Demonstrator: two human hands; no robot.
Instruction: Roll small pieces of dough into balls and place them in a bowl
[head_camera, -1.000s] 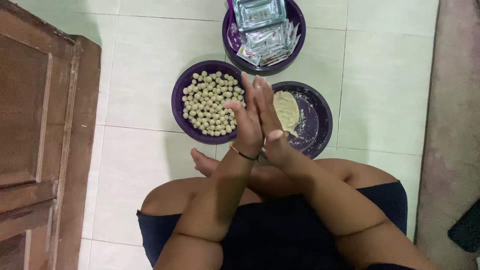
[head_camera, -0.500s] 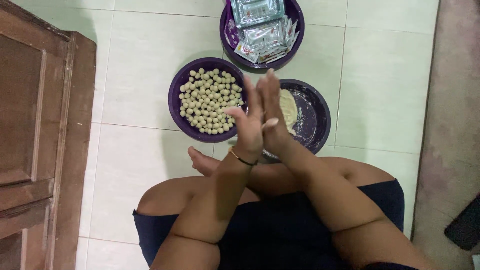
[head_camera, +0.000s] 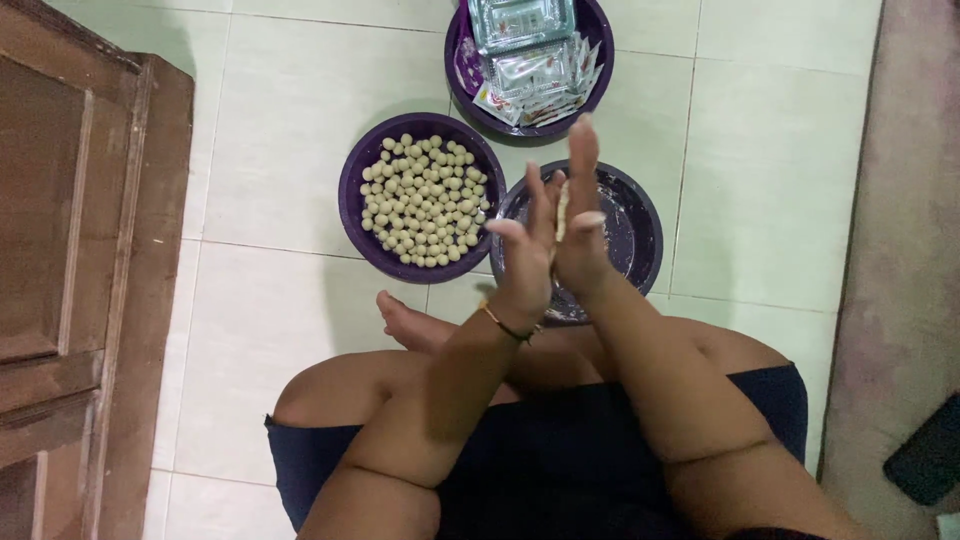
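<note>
Near the frame's centre, above the dark bowl (head_camera: 635, 225), my left hand (head_camera: 525, 265) and right hand (head_camera: 580, 235) press flat together on a pale dough piece (head_camera: 562, 212). It looks soft, light and sticky, best held gently between the palms.

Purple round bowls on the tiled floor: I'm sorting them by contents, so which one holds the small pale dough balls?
The left purple round bowl, filled with small pale dough balls. The far bowl holds clear packets; the right one only smears.
</note>
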